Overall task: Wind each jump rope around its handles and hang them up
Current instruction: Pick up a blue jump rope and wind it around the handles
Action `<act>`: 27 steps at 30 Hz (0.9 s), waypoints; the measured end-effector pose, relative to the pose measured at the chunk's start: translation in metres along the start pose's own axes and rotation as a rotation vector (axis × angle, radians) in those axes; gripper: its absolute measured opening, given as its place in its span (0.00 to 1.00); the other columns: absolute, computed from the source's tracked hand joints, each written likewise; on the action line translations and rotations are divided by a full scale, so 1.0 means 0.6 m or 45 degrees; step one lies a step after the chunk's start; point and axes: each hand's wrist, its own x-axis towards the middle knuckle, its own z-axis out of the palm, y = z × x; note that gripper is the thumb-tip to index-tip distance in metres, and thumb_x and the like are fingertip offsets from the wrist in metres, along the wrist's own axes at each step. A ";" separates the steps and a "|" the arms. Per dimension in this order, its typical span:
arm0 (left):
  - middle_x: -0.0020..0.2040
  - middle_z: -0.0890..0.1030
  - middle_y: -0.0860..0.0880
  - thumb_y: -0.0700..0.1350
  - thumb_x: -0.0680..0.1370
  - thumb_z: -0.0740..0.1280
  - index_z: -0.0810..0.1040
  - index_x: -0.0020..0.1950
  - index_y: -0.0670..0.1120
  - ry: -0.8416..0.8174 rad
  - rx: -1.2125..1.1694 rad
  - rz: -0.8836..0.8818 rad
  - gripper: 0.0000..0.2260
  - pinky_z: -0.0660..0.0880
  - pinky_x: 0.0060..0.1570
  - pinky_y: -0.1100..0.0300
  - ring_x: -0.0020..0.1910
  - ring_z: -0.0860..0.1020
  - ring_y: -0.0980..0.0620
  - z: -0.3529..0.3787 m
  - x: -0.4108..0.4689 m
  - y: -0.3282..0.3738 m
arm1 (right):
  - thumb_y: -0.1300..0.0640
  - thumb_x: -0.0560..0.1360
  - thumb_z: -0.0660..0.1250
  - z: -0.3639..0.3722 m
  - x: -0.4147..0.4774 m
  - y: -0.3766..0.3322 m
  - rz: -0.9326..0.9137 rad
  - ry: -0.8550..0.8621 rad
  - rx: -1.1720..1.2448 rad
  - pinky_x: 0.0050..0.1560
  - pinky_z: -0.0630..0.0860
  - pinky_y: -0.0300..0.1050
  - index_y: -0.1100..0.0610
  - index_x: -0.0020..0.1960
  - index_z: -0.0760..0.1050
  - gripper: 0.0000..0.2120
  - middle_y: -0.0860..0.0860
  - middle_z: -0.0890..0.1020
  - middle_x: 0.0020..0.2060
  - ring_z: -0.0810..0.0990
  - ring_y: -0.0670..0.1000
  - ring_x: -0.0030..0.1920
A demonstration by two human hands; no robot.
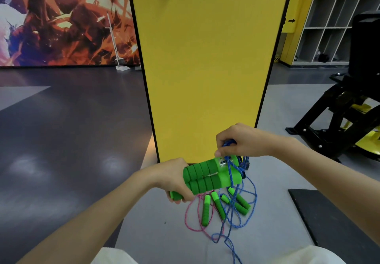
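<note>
Two green foam handles (207,176) lie side by side, wrapped at one end by a blue rope (233,178). The left hand (174,178) grips the handles; the right hand (236,140), just above, pinches the rope. More green-handled ropes (218,208) lie on the floor below both hands.

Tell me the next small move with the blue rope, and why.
Probably carry the right hand around the paired handles for another turn. The left hand grips both handles together, only a few turns of blue rope sit near their ends, and much of it hangs loose to the floor.
</note>
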 end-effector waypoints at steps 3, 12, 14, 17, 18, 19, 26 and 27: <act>0.33 0.81 0.46 0.34 0.66 0.73 0.77 0.36 0.46 -0.038 -0.034 0.075 0.08 0.78 0.35 0.56 0.31 0.81 0.48 -0.002 -0.005 -0.005 | 0.46 0.74 0.67 0.002 0.000 0.008 -0.002 0.013 0.289 0.32 0.61 0.41 0.53 0.36 0.74 0.13 0.51 0.69 0.28 0.64 0.47 0.28; 0.35 0.79 0.44 0.33 0.66 0.73 0.78 0.36 0.47 -0.041 -0.169 0.214 0.10 0.78 0.37 0.54 0.35 0.79 0.46 0.002 -0.006 -0.019 | 0.38 0.72 0.67 0.045 -0.007 0.039 0.051 -0.034 1.121 0.43 0.56 0.54 0.53 0.38 0.72 0.18 0.63 0.65 0.37 0.62 0.64 0.38; 0.36 0.79 0.44 0.34 0.66 0.74 0.78 0.38 0.46 -0.054 -0.199 0.227 0.09 0.78 0.38 0.54 0.36 0.79 0.45 0.004 -0.007 -0.020 | 0.37 0.70 0.68 0.057 -0.006 0.048 0.060 -0.034 1.241 0.45 0.66 0.49 0.54 0.40 0.72 0.20 0.58 0.71 0.38 0.71 0.56 0.39; 0.34 0.79 0.47 0.32 0.68 0.74 0.79 0.38 0.47 -0.077 -0.254 0.259 0.10 0.78 0.37 0.55 0.34 0.79 0.48 0.008 -0.008 -0.018 | 0.36 0.67 0.71 0.071 -0.010 0.057 0.043 -0.112 1.455 0.44 0.74 0.39 0.59 0.45 0.71 0.25 0.51 0.74 0.39 0.74 0.50 0.40; 0.34 0.80 0.48 0.32 0.68 0.74 0.79 0.38 0.47 -0.076 -0.291 0.270 0.11 0.78 0.36 0.56 0.33 0.79 0.48 0.008 -0.009 -0.017 | 0.41 0.66 0.73 0.076 -0.011 0.055 0.055 -0.112 1.557 0.42 0.77 0.41 0.60 0.45 0.74 0.23 0.52 0.77 0.39 0.78 0.51 0.39; 0.34 0.80 0.47 0.32 0.68 0.74 0.80 0.38 0.47 -0.068 -0.332 0.285 0.10 0.78 0.37 0.56 0.33 0.79 0.48 0.008 -0.010 -0.017 | 0.48 0.65 0.75 0.083 -0.012 0.053 0.097 -0.104 1.660 0.37 0.79 0.42 0.60 0.42 0.78 0.16 0.53 0.81 0.37 0.81 0.51 0.36; 0.35 0.81 0.43 0.36 0.70 0.75 0.79 0.41 0.43 0.065 -0.574 0.368 0.06 0.76 0.33 0.59 0.30 0.77 0.48 0.005 -0.010 -0.011 | 0.67 0.79 0.56 0.133 -0.005 0.084 0.312 0.315 1.763 0.29 0.62 0.38 0.52 0.28 0.72 0.23 0.47 0.64 0.25 0.62 0.45 0.26; 0.36 0.81 0.43 0.38 0.69 0.75 0.80 0.41 0.44 0.085 -0.612 0.372 0.06 0.75 0.32 0.59 0.30 0.77 0.48 0.007 -0.008 -0.011 | 0.69 0.80 0.52 0.136 -0.004 0.083 0.340 0.370 1.702 0.29 0.61 0.37 0.52 0.27 0.69 0.26 0.46 0.63 0.24 0.61 0.45 0.25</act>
